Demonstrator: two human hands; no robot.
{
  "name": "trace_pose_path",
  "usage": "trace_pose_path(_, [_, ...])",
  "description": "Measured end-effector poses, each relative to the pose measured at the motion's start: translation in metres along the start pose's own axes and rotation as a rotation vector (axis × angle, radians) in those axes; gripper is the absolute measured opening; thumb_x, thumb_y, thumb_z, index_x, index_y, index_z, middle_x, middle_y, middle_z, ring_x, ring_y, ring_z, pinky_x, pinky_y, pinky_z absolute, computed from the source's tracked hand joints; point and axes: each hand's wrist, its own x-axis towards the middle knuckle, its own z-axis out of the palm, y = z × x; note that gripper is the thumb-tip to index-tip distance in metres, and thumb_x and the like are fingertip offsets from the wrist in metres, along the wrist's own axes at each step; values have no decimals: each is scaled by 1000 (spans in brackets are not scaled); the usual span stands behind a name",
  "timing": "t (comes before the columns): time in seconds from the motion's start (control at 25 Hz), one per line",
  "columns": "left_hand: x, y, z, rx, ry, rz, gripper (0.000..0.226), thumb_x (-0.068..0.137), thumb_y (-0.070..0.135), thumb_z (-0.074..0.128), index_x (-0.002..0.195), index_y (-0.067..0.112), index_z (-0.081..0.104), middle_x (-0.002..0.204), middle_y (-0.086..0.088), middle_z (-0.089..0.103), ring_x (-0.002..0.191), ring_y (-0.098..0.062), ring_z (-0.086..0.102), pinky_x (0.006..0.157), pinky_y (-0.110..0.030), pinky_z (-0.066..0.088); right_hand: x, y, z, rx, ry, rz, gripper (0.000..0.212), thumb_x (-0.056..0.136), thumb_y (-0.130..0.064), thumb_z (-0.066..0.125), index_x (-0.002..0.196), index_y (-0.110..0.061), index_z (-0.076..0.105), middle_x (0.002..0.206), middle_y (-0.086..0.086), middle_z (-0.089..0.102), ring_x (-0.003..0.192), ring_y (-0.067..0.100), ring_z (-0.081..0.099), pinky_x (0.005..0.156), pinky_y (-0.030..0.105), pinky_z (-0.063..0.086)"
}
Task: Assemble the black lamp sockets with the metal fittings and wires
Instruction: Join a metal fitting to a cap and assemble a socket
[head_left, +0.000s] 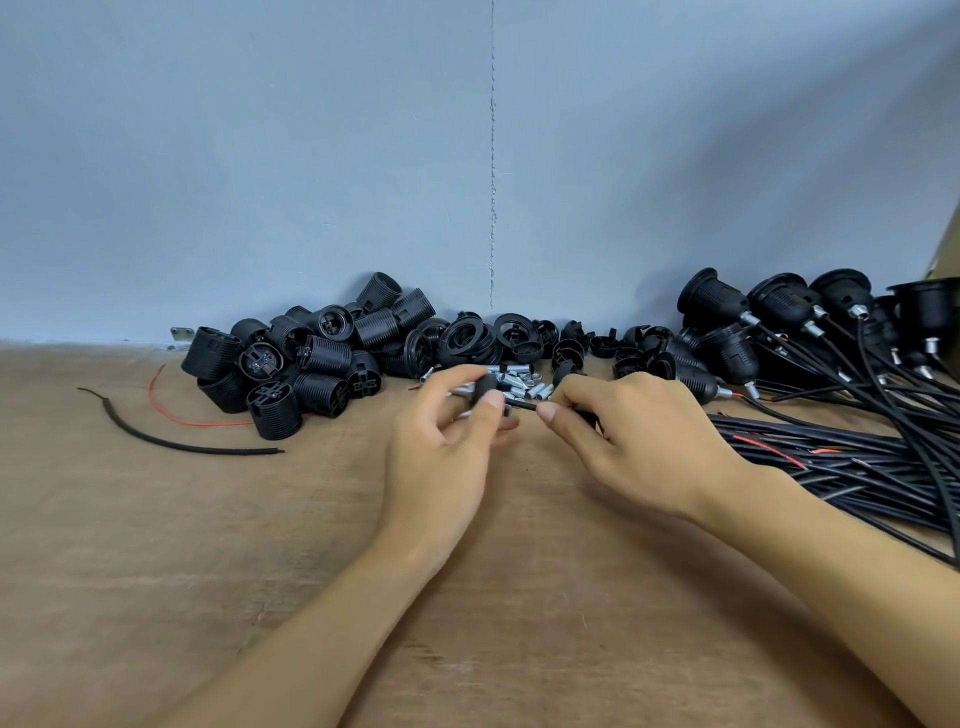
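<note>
A person is working at a wooden bench (208, 545) that is butting against a blue-grey wall (260, 156), with stock lying along that back edge: finished sockets (779, 312) trailing their leads at the right above a bundle of black wires (831, 457), a heap of threaded socket bodies (291, 358) at the left, rings and caps (483, 332) between them, and silver metal fittings (524, 382) lying just behind the hands. The left hand (441, 447) is curling its fingers round a small black socket cap (485, 387), possibly with a fitting beside it, though blur is hiding that detail. The right hand (639, 436) is pinching the end of a black wire (522, 406) between thumb and forefinger and pointing it at the cap. The step in hand is looking like threading the wire through the cap, early in one socket's assembly. The next move is probably calling for a steady, straight push of the wire tip into a narrow hole while the left hand is keeping the cap from turning. Open bench is lying in front of and beneath the forearms; the wire bundle is crowding the right wrist, the fittings are sitting close behind the fingertips, and a black offcut (171, 441) and a red strand (176, 410) are lying well apart at the left.
</note>
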Motion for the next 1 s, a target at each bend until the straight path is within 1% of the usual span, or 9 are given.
trace_pose_path(0.12, [-6, -1, 6, 77, -86, 47, 22, 98, 11, 65, 114, 24, 68, 96, 6, 77, 90, -12, 76, 81, -27, 61, 2, -5, 2, 129, -24, 22, 37, 95, -59, 38, 95, -31, 63, 64, -11, 59, 65, 15, 53, 59, 33, 42])
trace_pose_path(0.24, [-3, -2, 5, -19, 22, -11, 21, 99, 11, 63, 117, 22, 67, 97, 6, 77, 91, -16, 77, 85, -31, 61, 1, 3, 2, 165, -78, 124, 28, 92, -55, 47, 102, -33, 62, 82, -13, 65, 74, 11, 55, 67, 33, 45])
trace_pose_path(0.32, [1, -1, 2, -38, 104, -33, 20, 99, 12, 63, 116, 23, 66, 96, 6, 77, 91, -17, 77, 88, -36, 61, 2, 5, 3, 256, -72, 167, 17, 96, -41, 49, 100, -31, 62, 80, -13, 63, 75, 8, 55, 69, 33, 45])
trace_pose_path(0.4, [-1, 0, 3, 16, 73, 0, 20, 98, 14, 65, 115, 25, 68, 97, 6, 77, 91, -17, 77, 89, -38, 60, 4, 0, 6, 488, -25, 230, 16, 100, -31, 46, 99, -28, 62, 75, -14, 62, 71, 3, 54, 67, 28, 41])
trace_pose_path(0.52, [-10, 2, 11, 93, -128, 54, 26, 93, 23, 64, 117, 30, 69, 99, 6, 77, 93, -13, 75, 85, -29, 60, 8, -14, 11, 881, 1, 410, 24, 101, -43, 41, 99, -34, 63, 73, -20, 59, 65, 1, 51, 61, 21, 37])
trace_pose_path(0.64, [-11, 2, 13, 86, -103, 20, 24, 96, 21, 64, 118, 29, 67, 105, 2, 76, 98, -15, 74, 89, -31, 59, 12, -17, 11, 1271, -57, 592, 30, 104, -42, 42, 105, -23, 65, 90, 0, 59, 69, 16, 56, 54, 28, 41])
trace_pose_path(0.72, [-8, 4, 10, -6, 5, -46, 19, 99, 12, 63, 113, 25, 62, 105, -4, 76, 95, -18, 76, 88, -33, 59, 11, -14, 11, 1260, -132, 580, 30, 106, -33, 42, 109, -13, 64, 93, 10, 62, 73, 22, 59, 58, 35, 45])
trace_pose_path(0.88, [-4, 10, 5, -119, 53, -67, 15, 95, 14, 64, 95, 27, 57, 110, -20, 68, 92, -26, 77, 87, -36, 61, 8, -10, 15, 1027, -211, 468, 33, 106, -33, 43, 104, -12, 68, 88, 1, 70, 72, 11, 61, 61, 26, 46])
trace_pose_path(1.0, [-5, 13, 8, -43, 13, 31, 11, 87, 26, 54, 88, 36, 51, 90, 8, 69, 87, -26, 76, 82, -40, 63, 8, -10, 17, 1024, -226, 444, 46, 105, -47, 39, 104, -12, 68, 95, 3, 74, 75, 12, 64, 67, 32, 48])
